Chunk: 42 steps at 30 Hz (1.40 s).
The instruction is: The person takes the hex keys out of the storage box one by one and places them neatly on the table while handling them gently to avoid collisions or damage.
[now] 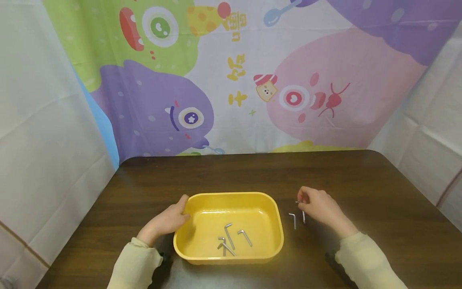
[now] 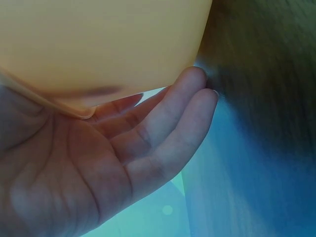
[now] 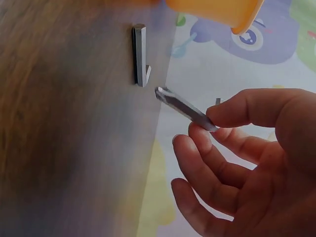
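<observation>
My left hand (image 1: 169, 218) grips the left side of a yellow plastic tray (image 1: 231, 261), thumb at the rim and fingers along the outer wall (image 2: 113, 44). Inside the tray lie several silver L-shaped hex keys (image 1: 245, 237), two of them crossing. To the right of the tray, my right hand (image 1: 321, 206) pinches another hex key (image 3: 182, 109) between thumb and fingers. Its bent end is mostly hidden by the fingers. A separate hex key (image 1: 294, 221) rests on the table between the tray and my right hand; the right wrist view also shows it.
Dark wood-grain table (image 1: 162, 172) carries everything. Behind it hangs a cartoon-printed cloth (image 1: 249, 132), with pale sheets (image 1: 47, 132) at the sides. Table surface extends behind the tray and on both sides.
</observation>
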Tool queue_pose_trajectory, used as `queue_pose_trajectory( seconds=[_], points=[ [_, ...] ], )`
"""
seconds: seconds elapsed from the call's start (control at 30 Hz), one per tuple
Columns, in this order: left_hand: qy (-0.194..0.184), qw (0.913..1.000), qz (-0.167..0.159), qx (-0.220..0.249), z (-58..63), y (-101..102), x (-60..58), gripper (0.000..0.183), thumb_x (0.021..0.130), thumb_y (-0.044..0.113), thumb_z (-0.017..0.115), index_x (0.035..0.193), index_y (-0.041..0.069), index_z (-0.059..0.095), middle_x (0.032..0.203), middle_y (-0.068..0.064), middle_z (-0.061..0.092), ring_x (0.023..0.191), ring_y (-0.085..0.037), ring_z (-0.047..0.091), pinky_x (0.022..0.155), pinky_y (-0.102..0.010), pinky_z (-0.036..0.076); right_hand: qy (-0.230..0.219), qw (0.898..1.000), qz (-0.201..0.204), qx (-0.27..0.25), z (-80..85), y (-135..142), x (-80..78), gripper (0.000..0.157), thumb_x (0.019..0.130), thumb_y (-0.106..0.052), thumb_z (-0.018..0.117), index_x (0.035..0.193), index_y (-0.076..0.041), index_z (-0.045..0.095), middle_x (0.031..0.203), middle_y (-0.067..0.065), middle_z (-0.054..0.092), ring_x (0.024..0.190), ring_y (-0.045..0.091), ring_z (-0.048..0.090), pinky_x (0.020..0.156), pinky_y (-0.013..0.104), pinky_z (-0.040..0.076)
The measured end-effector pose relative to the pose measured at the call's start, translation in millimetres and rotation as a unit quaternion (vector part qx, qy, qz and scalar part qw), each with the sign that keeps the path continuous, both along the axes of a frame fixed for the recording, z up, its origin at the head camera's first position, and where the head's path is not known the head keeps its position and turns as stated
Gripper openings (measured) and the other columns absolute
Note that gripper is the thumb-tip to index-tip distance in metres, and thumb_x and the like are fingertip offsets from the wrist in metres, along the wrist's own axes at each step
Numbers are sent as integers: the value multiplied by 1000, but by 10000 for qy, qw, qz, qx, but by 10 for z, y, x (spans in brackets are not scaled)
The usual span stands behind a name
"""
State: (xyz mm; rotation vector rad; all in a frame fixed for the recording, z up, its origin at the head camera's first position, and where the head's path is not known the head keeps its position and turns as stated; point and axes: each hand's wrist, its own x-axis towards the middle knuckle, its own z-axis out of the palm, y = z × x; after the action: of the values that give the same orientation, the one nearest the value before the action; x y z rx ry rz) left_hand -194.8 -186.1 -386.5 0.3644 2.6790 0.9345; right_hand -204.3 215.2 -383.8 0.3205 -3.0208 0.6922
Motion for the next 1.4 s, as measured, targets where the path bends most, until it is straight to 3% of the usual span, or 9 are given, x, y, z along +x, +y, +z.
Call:
queue_pose_trajectory(
  seconds=[0.2, 0.37, 0.53, 0.7, 1.07, 1.4],
  points=[
    [35, 10000, -24, -8, -3, -3, 0, 54, 88, 5, 44, 134, -10, 21, 125, -29, 46, 94, -23, 52, 83, -39, 42, -342, 9994, -40, 65, -35, 29, -15, 9, 80, -18, 61, 81, -14, 53, 68, 0, 49, 56, 15, 43, 49, 29, 33],
    [-9, 10000, 13, 36, -10, -2, -1, 52, 88, 5, 44, 133, -8, 23, 121, -27, 48, 90, -22, 53, 80, -37, 42, -626, 9979, -128, 75, -58, 48, -31, 10, 81, -19, 61, 82, -12, 54, 68, 1, 49, 57, 16, 44, 50, 29, 34],
    [-33, 10000, -29, 6, -5, -6, 10, 58, 88, 5, 43, 137, -11, 17, 130, -31, 41, 99, -25, 52, 86, -41, 41, -802, 9967, -125, 81, -96, 67, -32, 9, 80, -19, 61, 81, -12, 54, 65, 1, 49, 56, 16, 44, 50, 30, 34],
    [-26, 10000, -2, 12, -9, 2, 9, 60, 88, 5, 42, 138, -11, 14, 133, -32, 38, 103, -25, 50, 89, -42, 39, -856, 9963, -59, -26, -144, 88, -42, 8, 80, -18, 60, 80, -12, 55, 66, 0, 51, 58, 15, 45, 51, 30, 35],
    [63, 10000, 32, 28, -10, 4, -7, 49, 86, 4, 45, 130, -7, 26, 116, -25, 50, 87, -23, 53, 78, -36, 43, -1008, 9949, 63, -25, -165, 124, -52, 7, 81, -17, 58, 80, -11, 55, 64, 0, 51, 57, 15, 46, 52, 29, 36],
    [30, 10000, 15, 9, 11, 8, 11, 57, 87, 5, 42, 136, -10, 18, 130, -31, 41, 101, -25, 51, 88, -41, 40, -1122, 9935, 150, -121, -205, 125, -28, 7, 82, -14, 59, 82, -8, 55, 65, 1, 53, 58, 14, 50, 53, 29, 39]
  ],
)
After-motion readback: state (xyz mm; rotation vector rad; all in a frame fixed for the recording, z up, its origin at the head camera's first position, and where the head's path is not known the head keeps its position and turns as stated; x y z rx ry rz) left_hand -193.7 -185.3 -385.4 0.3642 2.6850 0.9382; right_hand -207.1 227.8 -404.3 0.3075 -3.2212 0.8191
